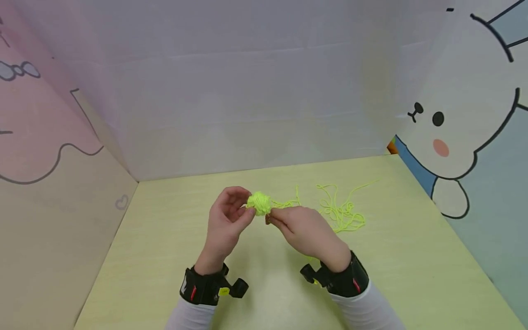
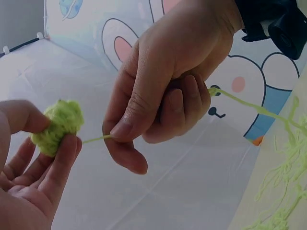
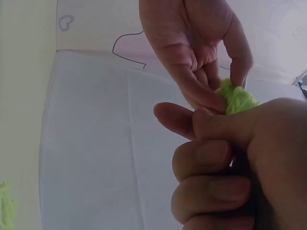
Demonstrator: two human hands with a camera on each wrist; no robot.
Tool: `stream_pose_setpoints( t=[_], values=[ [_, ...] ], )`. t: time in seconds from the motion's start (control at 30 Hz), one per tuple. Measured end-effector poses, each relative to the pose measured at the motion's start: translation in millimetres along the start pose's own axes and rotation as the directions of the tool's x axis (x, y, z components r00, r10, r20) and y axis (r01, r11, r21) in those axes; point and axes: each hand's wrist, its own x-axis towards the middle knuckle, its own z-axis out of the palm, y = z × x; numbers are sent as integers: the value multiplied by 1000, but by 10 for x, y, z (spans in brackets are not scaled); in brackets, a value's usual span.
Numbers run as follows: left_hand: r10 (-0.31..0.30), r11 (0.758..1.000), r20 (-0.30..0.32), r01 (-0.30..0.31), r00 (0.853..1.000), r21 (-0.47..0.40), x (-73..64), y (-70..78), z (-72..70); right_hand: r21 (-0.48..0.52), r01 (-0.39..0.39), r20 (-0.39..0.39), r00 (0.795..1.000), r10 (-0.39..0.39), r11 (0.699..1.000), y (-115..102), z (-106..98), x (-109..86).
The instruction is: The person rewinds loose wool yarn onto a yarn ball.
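Observation:
A small ball of neon yellow-green yarn (image 1: 259, 203) is held up over the table between the fingertips and thumb of my left hand (image 1: 224, 224). Close to its right, my right hand (image 1: 311, 230) pinches the yarn strand (image 2: 96, 139) between thumb and forefinger. In the left wrist view that strand runs short and straight from the ball to the pinch. The other right fingers curl into the palm, and yarn trails out behind them towards the loose pile. The right wrist view shows the ball (image 3: 237, 99) partly hidden behind the right hand.
Loose tangled yarn (image 1: 342, 213) lies on the pale yellow table (image 1: 165, 238), right of the hands. White fabric (image 1: 247, 101) walls off the back, with cartoon-printed panels on both sides. Both wrists wear black camera straps (image 1: 202, 286).

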Motion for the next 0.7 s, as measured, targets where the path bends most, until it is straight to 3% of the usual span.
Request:
stream_pose_setpoints(
  t=[0.13, 0.27, 0.5, 0.7],
  values=[
    [-33, 998, -151, 41, 988, 48, 10, -28, -3, 16, 35, 42, 998, -35, 999, -71, 41, 0],
    [2, 987, -211, 33, 977, 159, 15, -59, -2, 0, 92, 28, 995, -92, 996, -120, 38, -13],
    [78, 935, -163, -15, 984, 354, 22, -101, 21, -28, 159, -99, 982, -161, 987, -142, -40, -49],
    [26, 883, -68, 9, 997, 470, 5, 4, 78, -63, 188, -269, 942, -199, 980, -74, -85, -64]
  ],
)
